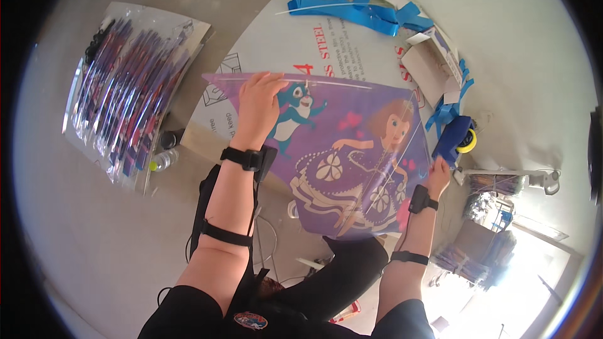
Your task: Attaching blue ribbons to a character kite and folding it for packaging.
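Observation:
A purple kite (pixel 345 125) printed with a cartoon figure in a wide dress and a blue-green animal is spread over the worktable's near edge, toward my lap. A thin pale rod (pixel 326 81) runs along its far edge, and another rod crosses the cloth near its right side. My left hand (pixel 259 103) grips the far edge near the left tip, fingers bent over the rod. My right hand (pixel 439 177) is closed at the kite's right corner; its fingertips are partly hidden. Just beyond it sits a blue tape dispenser (pixel 453 135) with a yellow core.
Blue strips (pixel 377 22) lie at the worktable's (pixel 270 37) far side. An open cardboard box (pixel 430 69) stands at the far right. Left, a board bears a stack of plastic-wrapped kites (pixel 129 94). A bottle (pixel 164 162) stands near it. Bundles (pixel 465 260) lie at the right.

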Demonstrator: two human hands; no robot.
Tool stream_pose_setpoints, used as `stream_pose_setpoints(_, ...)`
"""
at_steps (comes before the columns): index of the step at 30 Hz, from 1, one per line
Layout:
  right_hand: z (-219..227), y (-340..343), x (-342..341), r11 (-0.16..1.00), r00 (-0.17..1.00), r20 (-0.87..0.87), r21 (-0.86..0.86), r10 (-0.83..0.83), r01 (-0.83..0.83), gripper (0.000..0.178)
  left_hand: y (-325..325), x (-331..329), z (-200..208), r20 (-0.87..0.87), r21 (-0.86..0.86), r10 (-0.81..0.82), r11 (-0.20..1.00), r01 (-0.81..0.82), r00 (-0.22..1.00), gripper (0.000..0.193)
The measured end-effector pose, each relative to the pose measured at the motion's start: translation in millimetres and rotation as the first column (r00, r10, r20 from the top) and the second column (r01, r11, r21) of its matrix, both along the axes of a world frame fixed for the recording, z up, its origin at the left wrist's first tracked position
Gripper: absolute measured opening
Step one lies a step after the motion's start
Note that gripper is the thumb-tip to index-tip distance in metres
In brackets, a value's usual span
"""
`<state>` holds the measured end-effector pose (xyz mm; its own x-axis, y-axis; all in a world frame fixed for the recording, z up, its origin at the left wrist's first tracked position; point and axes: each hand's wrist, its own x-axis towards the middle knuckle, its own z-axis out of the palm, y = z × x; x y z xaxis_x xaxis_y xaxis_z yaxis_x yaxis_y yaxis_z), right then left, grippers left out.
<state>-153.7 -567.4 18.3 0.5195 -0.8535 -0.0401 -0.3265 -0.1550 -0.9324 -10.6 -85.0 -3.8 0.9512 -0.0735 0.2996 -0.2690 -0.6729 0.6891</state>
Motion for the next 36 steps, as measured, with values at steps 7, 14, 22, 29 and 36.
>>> stream_pose_setpoints(7,49.1,207.1,110.5,0.82,0.835,0.022,0.177,0.55,-0.545,0.016,5.9,8.4,-4.8,0.018,-0.109,0.033,0.994,-0.031,0.999,0.028)
stream_pose_setpoints(14,20.8,311.3,162.9,0.663,0.696,0.015,0.293,0.718,-0.689,0.019,8.1,9.0,-3.7,0.025,-0.135,0.046,0.99,-0.042,0.999,0.027)
stream_pose_setpoints(22,7.0,338.0,177.1,0.7,0.672,-0.198,0.201,0.714,-0.685,0.023,11.7,8.8,-5.9,0.022,-0.173,0.055,0.984,-0.051,0.998,0.026)
stream_pose_setpoints(29,0.5,340.3,179.6,0.7,0.67,-0.205,0.186,0.714,-0.689,0.023,15.3,8.8,-5.9,0.01,-0.177,0.049,0.983,-0.046,0.999,0.024)
stream_pose_setpoints(36,0.3,336.0,182.7,0.683,0.645,-0.243,0.131,0.725,-0.718,0.024,12.8,9.0,-7.2,0.008,-0.18,0.044,0.983,-0.042,0.999,0.024)
